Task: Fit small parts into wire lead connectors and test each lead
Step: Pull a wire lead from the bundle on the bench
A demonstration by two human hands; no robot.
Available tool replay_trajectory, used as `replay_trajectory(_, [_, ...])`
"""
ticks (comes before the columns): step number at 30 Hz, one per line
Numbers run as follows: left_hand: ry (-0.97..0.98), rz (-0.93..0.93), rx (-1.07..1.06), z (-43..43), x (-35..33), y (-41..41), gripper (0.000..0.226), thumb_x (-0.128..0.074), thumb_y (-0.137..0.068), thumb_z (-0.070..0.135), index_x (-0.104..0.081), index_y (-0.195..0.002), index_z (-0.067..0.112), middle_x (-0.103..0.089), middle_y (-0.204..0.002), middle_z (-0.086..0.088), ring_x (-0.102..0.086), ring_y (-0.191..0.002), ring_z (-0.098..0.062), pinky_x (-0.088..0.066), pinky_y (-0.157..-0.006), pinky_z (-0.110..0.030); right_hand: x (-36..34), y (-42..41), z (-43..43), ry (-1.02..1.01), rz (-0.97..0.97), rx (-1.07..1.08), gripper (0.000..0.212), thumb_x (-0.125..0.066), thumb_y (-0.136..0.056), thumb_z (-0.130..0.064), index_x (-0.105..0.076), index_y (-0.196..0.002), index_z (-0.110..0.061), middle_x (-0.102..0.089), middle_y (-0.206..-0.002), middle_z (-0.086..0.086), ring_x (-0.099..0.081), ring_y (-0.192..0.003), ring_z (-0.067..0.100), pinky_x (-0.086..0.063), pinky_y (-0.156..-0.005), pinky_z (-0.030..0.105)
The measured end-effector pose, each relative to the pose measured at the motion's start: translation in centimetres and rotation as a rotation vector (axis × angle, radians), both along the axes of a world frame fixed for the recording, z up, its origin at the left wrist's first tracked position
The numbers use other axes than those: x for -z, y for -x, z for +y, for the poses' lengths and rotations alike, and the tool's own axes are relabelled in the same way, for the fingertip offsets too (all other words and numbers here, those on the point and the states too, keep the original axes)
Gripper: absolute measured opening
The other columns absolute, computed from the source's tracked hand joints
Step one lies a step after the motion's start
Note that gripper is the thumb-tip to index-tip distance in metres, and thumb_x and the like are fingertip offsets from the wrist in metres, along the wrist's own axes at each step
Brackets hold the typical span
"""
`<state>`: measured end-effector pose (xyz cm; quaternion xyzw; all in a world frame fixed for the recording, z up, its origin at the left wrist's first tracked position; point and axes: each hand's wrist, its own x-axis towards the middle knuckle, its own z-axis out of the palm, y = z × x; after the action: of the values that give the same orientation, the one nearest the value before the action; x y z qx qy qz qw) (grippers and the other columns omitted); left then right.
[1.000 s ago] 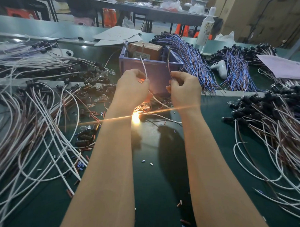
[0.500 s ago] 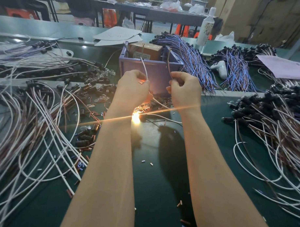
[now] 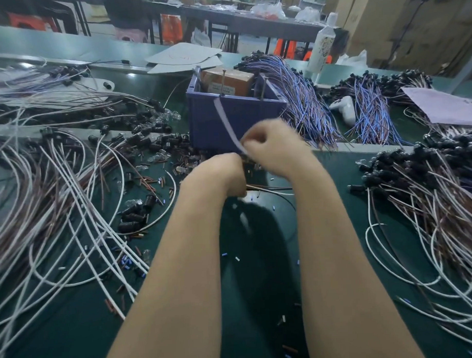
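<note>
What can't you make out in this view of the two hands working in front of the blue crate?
All head view.
Left hand: its own back hides the fingers, so what it holds is unknown.
Right hand grip on the pale wire lead: smeared by motion blur.
Blue plastic crate: front wall hides the contents; the brown cardboard box label is too small.
White and brown wire pile: cut off by the left edge.

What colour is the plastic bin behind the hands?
Purplish blue bin, seen best in the head view.

1 head-worn camera looks forward, down onto the table (image 3: 260,298).
</note>
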<state>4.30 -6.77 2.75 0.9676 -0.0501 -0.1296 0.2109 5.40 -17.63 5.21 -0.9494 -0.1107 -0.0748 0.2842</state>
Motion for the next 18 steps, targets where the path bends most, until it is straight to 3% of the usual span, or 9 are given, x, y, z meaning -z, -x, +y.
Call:
replay_trajectory(3, [-0.021,0.057,-0.037,0.2,0.5,-0.1,0.022,-0.061,-0.080,0.007,-0.059,-0.101,0.011,-0.063,-0.110,-0.017,-0.059,-0.105,-0.037,-0.046,-0.096,-0.048,1.6,0.0,0.0,0.211,0.267,-0.072,0.022,-0.054,-0.090,-0.021,-0.072,-0.094,-0.009,-0.070,-0.100,0.013,-0.063,-0.093,0.029,-0.048,-0.075,0.028])
replay_trajectory(6, [0.013,0.032,-0.068,0.2,0.5,-0.1,0.007,-0.058,-0.084,0.009,-0.057,-0.089,0.014,-0.063,-0.111,-0.018,-0.058,-0.107,-0.037,-0.043,-0.100,-0.050,2.1,0.0,-0.4,0.265,0.341,-0.084,0.021,-0.062,-0.087,-0.026,-0.072,-0.095,-0.009,-0.070,-0.096,0.012,-0.064,-0.091,0.028,-0.047,-0.071,0.029])
replay_trajectory(8, [0.039,-0.031,-0.090,0.3,0.0,-0.1,0.016,-0.063,-0.085,0.010,-0.058,-0.074,0.021,-0.066,-0.107,-0.014,-0.059,-0.104,-0.034,-0.043,-0.099,-0.049,1.9,0.0,-0.7,0.251,0.361,-0.108,0.020,-0.064,-0.087,-0.028,-0.072,-0.095,-0.011,-0.072,-0.096,0.009,-0.064,-0.087,0.024,-0.049,-0.076,0.031])
replay_trajectory(10, [0.069,-0.102,-0.137,0.4,-1.1,0.0,0.025,-0.064,-0.084,0.009,-0.056,-0.067,0.025,-0.066,-0.108,-0.010,-0.058,-0.105,-0.032,-0.043,-0.099,-0.046,1.4,0.1,-0.9,0.163,0.338,-0.135,0.020,-0.060,-0.092,-0.027,-0.071,-0.089,-0.011,-0.072,-0.085,0.005,-0.060,-0.073,0.018,-0.048,-0.069,0.030])
replay_trajectory(12, [0.100,-0.249,-0.226,0.2,-2.1,0.2,0.022,-0.062,-0.085,0.008,-0.060,-0.073,0.026,-0.063,-0.115,-0.007,-0.056,-0.110,-0.030,-0.042,-0.099,-0.043,0.8,0.4,-1.3,0.036,0.267,-0.128,0.018,-0.056,-0.095,-0.025,-0.068,-0.088,-0.013,-0.067,-0.072,0.000,-0.053,-0.062,0.013,-0.044,-0.058,0.024])
replay_trajectory(16, [0.412,-0.712,-0.418,-1.1,-3.9,1.0,0.013,-0.055,-0.093,0.015,-0.064,-0.100,0.012,-0.052,-0.121,-0.011,-0.054,-0.104,-0.024,-0.043,-0.095,-0.033,-0.3,1.4,-3.0,-0.259,0.198,-0.013,0.022,-0.046,-0.099,-0.014,-0.066,-0.108,-0.010,-0.056,-0.066,-0.001,-0.057,-0.062,0.016,-0.053,-0.067,0.032])
replay_trajectory(18, [0.516,-0.577,-0.335,-2.9,-4.6,1.1,0.026,-0.051,-0.096,0.029,-0.064,-0.096,0.007,-0.064,-0.105,-0.012,-0.059,-0.093,-0.024,-0.047,-0.087,-0.031,-1.4,1.8,-4.7,-0.326,0.027,0.082,0.023,-0.046,-0.098,-0.014,-0.066,-0.108,-0.010,-0.052,-0.065,-0.006,-0.052,-0.066,0.015,-0.048,-0.069,0.035])
